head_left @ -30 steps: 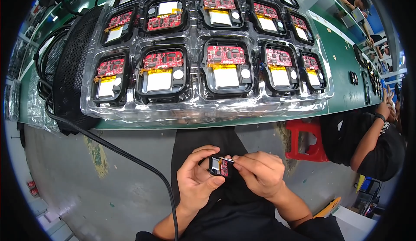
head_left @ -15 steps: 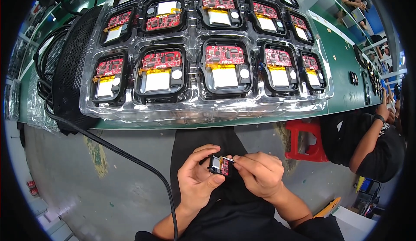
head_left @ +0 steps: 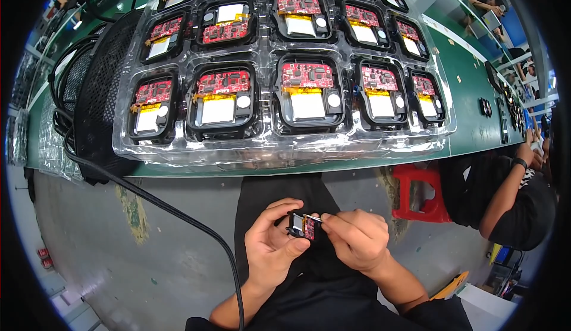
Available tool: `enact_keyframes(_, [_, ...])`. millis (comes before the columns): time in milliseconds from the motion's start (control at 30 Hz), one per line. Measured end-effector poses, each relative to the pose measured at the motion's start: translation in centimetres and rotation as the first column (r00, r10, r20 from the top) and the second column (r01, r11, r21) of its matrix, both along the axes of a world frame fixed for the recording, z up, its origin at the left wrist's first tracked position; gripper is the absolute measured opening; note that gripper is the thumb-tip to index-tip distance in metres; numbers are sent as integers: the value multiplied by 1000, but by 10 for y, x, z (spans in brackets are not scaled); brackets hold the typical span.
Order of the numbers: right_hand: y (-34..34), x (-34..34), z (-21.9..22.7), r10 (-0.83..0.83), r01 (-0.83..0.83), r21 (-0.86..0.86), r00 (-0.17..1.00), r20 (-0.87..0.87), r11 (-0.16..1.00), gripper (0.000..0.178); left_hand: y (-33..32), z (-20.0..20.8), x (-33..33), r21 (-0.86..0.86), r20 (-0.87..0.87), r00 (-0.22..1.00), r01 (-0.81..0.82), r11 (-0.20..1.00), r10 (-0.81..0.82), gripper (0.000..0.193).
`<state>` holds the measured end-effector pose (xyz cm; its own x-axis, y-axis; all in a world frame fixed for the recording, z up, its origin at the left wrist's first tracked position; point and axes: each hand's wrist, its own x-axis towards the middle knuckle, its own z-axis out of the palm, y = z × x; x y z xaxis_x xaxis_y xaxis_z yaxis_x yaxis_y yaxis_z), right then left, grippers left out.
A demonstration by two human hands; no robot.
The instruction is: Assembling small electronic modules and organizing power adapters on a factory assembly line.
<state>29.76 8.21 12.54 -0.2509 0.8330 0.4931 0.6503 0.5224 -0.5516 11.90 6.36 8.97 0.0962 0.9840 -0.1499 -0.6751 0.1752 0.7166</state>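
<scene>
Over my lap, my left hand (head_left: 275, 239) grips a small black smartwatch case (head_left: 291, 231) by its edges, with thumb and fingers on opposite sides. Inside the case are a red circuit board (head_left: 308, 228), a silvery battery and a strip of yellow tape. My right hand (head_left: 358, 237) pinches a thin metal tool, seemingly tweezers (head_left: 313, 218), whose tip reaches the case near the yellow tape. The exact contact of the tip is too small to make out. Beyond my hands, a clear plastic tray (head_left: 279, 152) holds several similar open cases with red boards and white batteries.
The tray stands on a green table (head_left: 470, 105). Beside it lies a black mesh bag (head_left: 98, 105); a black cable (head_left: 172, 212) hangs down past my left forearm. To the right, a co-worker (head_left: 505, 194) sits near a red stool (head_left: 416, 194). Small dark parts lie farther along the table.
The tool's tip has shifted very slightly on the case. Both hands keep nearly the same place and hold.
</scene>
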Motion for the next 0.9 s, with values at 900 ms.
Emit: enact_keyframes(900, [-10,-8,48,-95,-84,-583,958,-270,808,30,-2,23,-4,471,-759,571,151,869,312,43])
